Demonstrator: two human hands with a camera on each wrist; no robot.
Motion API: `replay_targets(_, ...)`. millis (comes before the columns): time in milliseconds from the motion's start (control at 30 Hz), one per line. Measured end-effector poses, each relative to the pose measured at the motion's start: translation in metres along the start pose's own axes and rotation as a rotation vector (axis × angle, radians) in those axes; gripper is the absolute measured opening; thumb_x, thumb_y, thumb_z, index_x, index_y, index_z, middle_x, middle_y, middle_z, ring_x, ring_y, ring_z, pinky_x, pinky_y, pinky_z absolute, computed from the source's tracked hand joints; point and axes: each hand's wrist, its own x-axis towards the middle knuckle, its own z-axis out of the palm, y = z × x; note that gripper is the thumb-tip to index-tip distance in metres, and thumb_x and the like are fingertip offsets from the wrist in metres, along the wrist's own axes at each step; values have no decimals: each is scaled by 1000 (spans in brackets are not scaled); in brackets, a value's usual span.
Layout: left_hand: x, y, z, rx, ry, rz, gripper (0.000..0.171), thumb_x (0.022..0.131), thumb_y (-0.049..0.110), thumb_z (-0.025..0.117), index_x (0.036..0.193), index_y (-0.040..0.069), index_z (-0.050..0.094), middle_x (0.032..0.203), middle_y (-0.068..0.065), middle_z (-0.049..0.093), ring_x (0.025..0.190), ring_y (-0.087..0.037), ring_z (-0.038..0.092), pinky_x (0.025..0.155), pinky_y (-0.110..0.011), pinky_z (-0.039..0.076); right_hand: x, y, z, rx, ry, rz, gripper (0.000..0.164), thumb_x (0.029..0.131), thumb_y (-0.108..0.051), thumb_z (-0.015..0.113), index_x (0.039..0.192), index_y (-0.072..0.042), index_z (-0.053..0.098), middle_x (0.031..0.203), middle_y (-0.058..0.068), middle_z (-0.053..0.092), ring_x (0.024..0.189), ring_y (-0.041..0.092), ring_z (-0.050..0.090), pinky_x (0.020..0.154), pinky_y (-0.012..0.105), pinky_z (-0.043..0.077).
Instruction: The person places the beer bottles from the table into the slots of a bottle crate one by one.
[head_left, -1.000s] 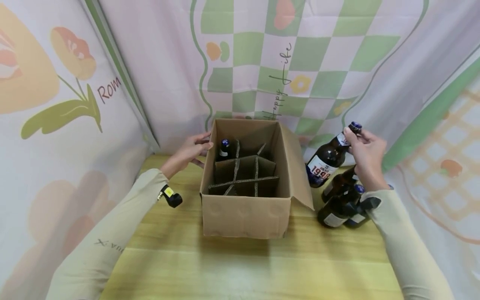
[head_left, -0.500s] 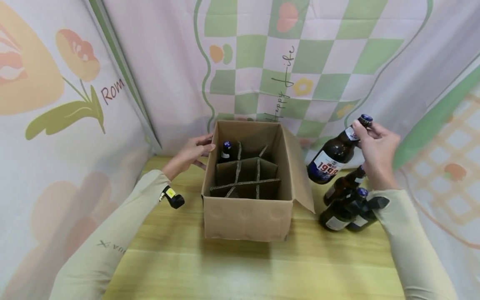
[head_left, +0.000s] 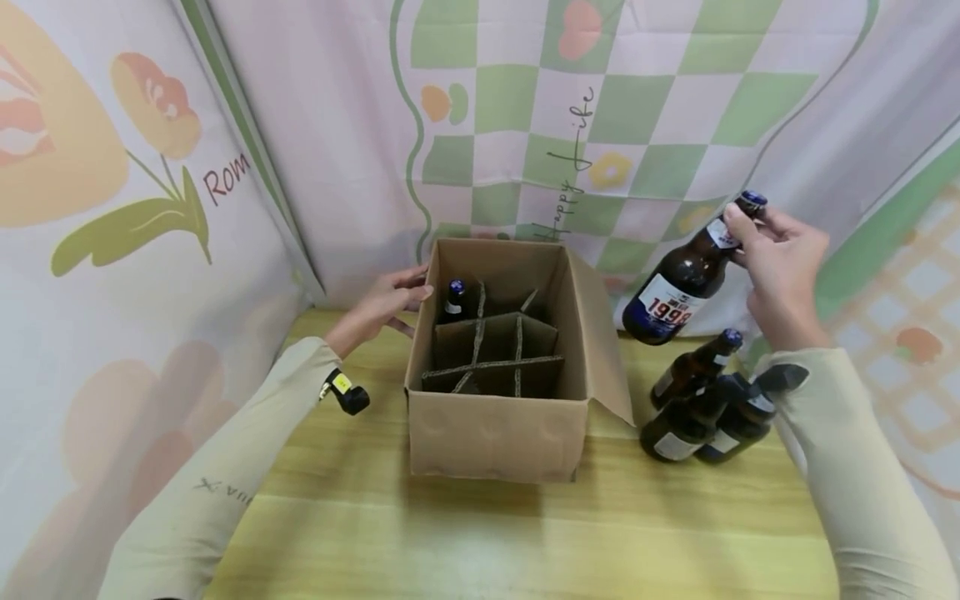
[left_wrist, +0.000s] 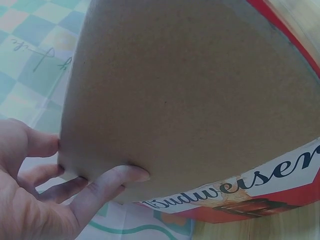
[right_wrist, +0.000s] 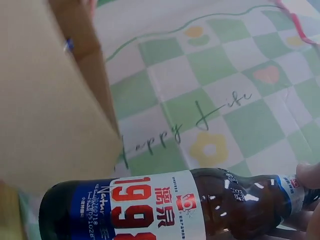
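My right hand [head_left: 786, 271] holds a brown beer bottle [head_left: 678, 283] by its neck, just under the blue cap. The bottle hangs tilted above the table, to the right of the box flap. Its white and blue label with "1998" faces the right wrist camera on the beer bottle [right_wrist: 155, 207]. At the left, my left hand [head_left: 381, 307] touches the outer left wall of a cardboard box [head_left: 491, 433]. In the left wrist view, the fingers of the left hand [left_wrist: 55, 192] rest against the box's plain brown side [left_wrist: 170, 100]. One capped bottle [head_left: 454, 302] stands in the box's far-left compartment.
Cardboard dividers [head_left: 495, 364] split the box into compartments. Its side flap [head_left: 602, 333] leans outward on the right. Several brown bottles [head_left: 684, 427] stand close together on the wooden table [head_left: 480, 533], right of the box. A patterned curtain [head_left: 502, 100] hangs behind.
My right hand has raised the beer bottle and carried it right, away from the standing bottles. The left hand stays at the box's side.
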Motion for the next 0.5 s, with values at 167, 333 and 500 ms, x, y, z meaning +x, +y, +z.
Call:
replay_targets(167,-1,-1,-1,-16,1,-3,66,108,15,57,167,23,27,165,-18,40,136,-41,55,67,-37,67,1,-10,13,6,-38,132,36,78,-11,94,110,-8,79,98,2,78,77,13,77,70,26,66)
replay_targets(333,-1,-2,-2,-16,-2,-4,67,108,17,57,167,23,26,165,-17,39,136,-40,55,68,-37,67,-1,-15,28,-22,-72,112,39,77,-14,95,112,-7,79,95,2,80,75,13,77,69,25,66)
replay_targets(500,0,-1,0,-13,-8,6,67,108,17,57,167,23,27,165,-17,39,135,-40,56,68,-37,67,1,-19,41,53,-66,95,32,79,-9,93,108,-3,80,93,6,80,74,15,77,65,27,66)
